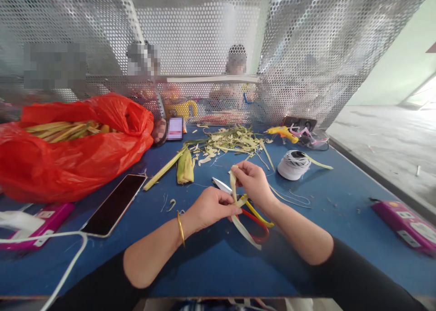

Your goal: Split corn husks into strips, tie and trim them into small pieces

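Both hands meet above the middle of the blue table, working on a pale flat strip of leaf or husk. My left hand pinches the strip where it crosses over itself, and its tail hangs down toward me. A little higher, my right hand pinches the upper end between thumb and fingers. Beneath the hands lie scissors with red and yellow handles, their blades pointing to the upper left and partly covered by my left hand. Past the hands are a short green-yellow husk piece and a long stalk.
A red plastic bag of stalks stands left, near a phone and purple power strips. Plant scraps lie at the back. A white thread spool and a yellow glue gun sit right. A perforated screen separates people opposite.
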A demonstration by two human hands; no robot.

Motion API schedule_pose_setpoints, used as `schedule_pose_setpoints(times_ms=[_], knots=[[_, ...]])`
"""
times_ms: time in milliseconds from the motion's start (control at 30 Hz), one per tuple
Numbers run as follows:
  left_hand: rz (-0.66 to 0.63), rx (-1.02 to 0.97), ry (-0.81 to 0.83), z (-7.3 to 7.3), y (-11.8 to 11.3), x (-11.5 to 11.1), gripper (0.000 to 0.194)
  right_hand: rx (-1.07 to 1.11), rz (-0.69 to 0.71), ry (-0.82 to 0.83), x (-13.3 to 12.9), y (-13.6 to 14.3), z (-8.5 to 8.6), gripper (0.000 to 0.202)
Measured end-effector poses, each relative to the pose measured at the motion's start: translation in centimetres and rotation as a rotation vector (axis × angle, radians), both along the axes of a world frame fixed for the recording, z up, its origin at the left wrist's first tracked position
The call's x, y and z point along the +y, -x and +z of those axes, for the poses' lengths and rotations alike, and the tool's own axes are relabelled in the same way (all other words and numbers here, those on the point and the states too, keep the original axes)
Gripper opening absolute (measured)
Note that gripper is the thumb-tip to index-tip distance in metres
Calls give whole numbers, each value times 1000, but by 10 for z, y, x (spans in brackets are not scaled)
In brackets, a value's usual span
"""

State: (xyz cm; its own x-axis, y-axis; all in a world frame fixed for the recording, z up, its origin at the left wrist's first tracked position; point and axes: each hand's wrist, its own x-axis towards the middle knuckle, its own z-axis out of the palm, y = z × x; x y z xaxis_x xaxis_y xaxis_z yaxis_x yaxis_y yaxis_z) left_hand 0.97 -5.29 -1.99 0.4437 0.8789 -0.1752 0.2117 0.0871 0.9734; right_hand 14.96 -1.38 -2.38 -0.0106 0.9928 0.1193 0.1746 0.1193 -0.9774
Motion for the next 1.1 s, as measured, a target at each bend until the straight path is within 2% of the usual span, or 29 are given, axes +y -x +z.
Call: schedule_pose_setpoints(times_ms=[100, 167, 233, 267, 367, 433, 600, 700, 767, 833, 867, 900, 1000, 1033, 1100], knots=[[118, -67, 35, 1, 2, 3, 20, -78, -83, -111, 9, -9, -1, 25], [228, -140, 63, 2, 3, 6, 23, -145, -207, -179, 15, -16, 0, 29], [310, -196, 77, 2, 5, 8, 25, -144, -258, -116, 16, -19, 2, 37], [335, -208, 79, 2, 5, 9, 25, -107, -205, -22, 15, -18, 3, 39], [348, -196, 77, 1, 5, 10, 26, 88, 133, 297, 6, -11, 9, 41], [323, -180, 73, 0, 4, 10, 26, 193, 227, 377, -1, -5, 11, 39], [271, -164, 67, 0, 3, 9, 27, 270, 86, 353, -2, 1, 10, 33], [293, -177, 91, -1, 3, 10, 28, 197, 38, 330, 3, -1, 7, 27], [333, -206, 127, -2, 4, 11, 27, 83, -87, 168, 4, -5, 8, 21], [399, -268, 183, -2, 5, 14, 24, -84, -211, -145, 0, -9, 12, 15], [435, -315, 215, -2, 6, 15, 23, -182, -204, -320, -3, -10, 15, 12], [463, -368, 248, -2, 7, 17, 23, -287, -121, -482, -7, -10, 18, 9], [479, -529, 304, 2, 11, 20, 22, -640, 307, -866, -19, -7, 20, 14], [466, -563, 310, 4, 12, 20, 20, -777, 396, -966, -21, -5, 18, 16], [438, -594, 316, 7, 15, 20, 18, -1021, 454, -1113, -23, 0, 11, 20]])
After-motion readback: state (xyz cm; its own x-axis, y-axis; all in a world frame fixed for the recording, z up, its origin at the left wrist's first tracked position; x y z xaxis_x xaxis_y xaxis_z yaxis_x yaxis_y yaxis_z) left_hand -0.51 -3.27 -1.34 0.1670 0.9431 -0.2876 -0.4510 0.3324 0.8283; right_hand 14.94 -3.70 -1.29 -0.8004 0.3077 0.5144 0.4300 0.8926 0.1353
